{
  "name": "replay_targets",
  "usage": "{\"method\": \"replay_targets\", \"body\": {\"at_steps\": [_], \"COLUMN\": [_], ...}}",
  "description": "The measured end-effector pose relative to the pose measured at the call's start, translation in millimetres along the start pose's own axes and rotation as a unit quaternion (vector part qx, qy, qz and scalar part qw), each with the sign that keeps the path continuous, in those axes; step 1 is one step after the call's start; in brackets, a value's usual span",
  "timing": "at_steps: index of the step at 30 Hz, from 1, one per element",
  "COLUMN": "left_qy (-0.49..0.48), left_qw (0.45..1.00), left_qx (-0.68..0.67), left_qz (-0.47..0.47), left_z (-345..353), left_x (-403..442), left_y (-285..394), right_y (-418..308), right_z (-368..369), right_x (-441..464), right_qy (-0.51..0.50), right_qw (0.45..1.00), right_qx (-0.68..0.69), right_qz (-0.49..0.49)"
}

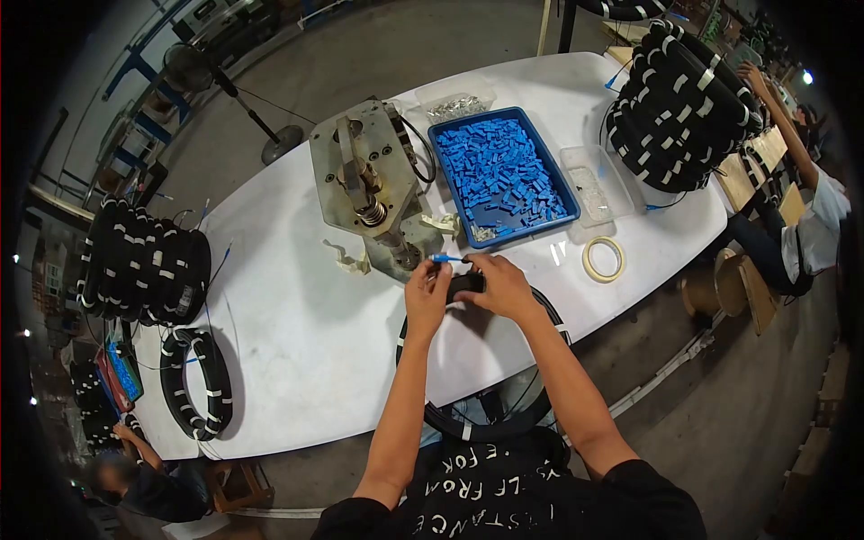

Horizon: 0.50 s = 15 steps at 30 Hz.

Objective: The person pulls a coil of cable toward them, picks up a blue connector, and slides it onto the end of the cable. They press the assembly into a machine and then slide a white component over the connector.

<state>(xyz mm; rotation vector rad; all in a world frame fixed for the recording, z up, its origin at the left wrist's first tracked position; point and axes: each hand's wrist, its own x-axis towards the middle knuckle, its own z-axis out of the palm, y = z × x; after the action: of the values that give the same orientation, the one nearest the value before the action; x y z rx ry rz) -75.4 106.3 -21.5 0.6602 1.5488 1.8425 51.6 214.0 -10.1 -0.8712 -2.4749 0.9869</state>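
Observation:
Between my two hands, in front of the metal press (364, 171), is a small blue connector (443, 258) on a thin cable. My left hand (427, 292) pinches the connector from the left. My right hand (500, 286) is closed on the black cable end just to its right. A coil of black cable (468, 430) with white tape bands lies below my hands, partly over the table's front edge and against my body. The blue tray (569, 219), full of small blue connector parts, stands just beyond my right hand.
Clear boxes (589, 191) flank the tray; a tape roll (603, 259) lies at right. Stacks of black coils stand at left (144, 261) and right (684, 108), with a single coil (211, 378) at lower left. Other people sit at both sides.

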Motion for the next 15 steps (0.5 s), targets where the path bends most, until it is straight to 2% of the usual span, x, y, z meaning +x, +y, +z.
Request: {"method": "replay_targets", "body": {"at_steps": [1, 2, 4, 5, 6, 8, 9, 10, 13, 15], "left_qy": [-0.008, -0.005, 0.015, 0.016, 0.021, 0.06, 0.056, 0.058, 0.024, -0.01], "left_qw": [0.998, 0.998, 0.948, 0.934, 0.934, 0.889, 0.913, 0.913, 0.886, 0.875], "left_qx": [0.042, 0.042, 0.283, 0.33, 0.331, 0.439, 0.399, 0.399, 0.449, 0.47], "left_qz": [0.046, 0.045, 0.143, 0.136, 0.132, 0.113, 0.06, 0.059, 0.116, 0.115], "left_z": [-7.1, -15.4, -23.4, -30.3, -35.1, -42.0, -42.2, -42.2, -38.5, -38.9], "left_x": [-7.1, -18.6, -44.6, -55.8, -64.4, -74.7, -72.7, -70.0, -52.9, -42.7], "left_y": [-2.5, -5.1, 16.0, 19.1, 18.6, 18.0, 19.0, 18.7, 12.1, 8.6], "right_y": [0.7, 0.9, -2.1, -4.0, -5.3, -8.4, -11.8, -13.4, -13.2, -14.0], "right_z": [-0.5, 0.4, 2.3, 3.2, 4.4, 5.1, 4.6, 7.1, 11.9, 18.3], "right_x": [-1.5, -3.1, -3.4, -3.8, -3.9, 0.9, 2.7, 2.6, 8.5, 7.8], "right_qy": [-0.009, -0.019, -0.049, -0.076, -0.082, -0.103, -0.114, -0.115, -0.103, -0.108], "right_qw": [0.997, 0.989, 0.982, 0.971, 0.971, 0.977, 0.976, 0.976, 0.969, 0.961], "right_qx": [-0.048, -0.095, -0.145, -0.196, -0.194, -0.163, -0.16, -0.16, -0.191, -0.219], "right_qz": [-0.055, -0.11, -0.111, -0.11, -0.113, -0.096, -0.096, -0.098, -0.116, -0.131]}}
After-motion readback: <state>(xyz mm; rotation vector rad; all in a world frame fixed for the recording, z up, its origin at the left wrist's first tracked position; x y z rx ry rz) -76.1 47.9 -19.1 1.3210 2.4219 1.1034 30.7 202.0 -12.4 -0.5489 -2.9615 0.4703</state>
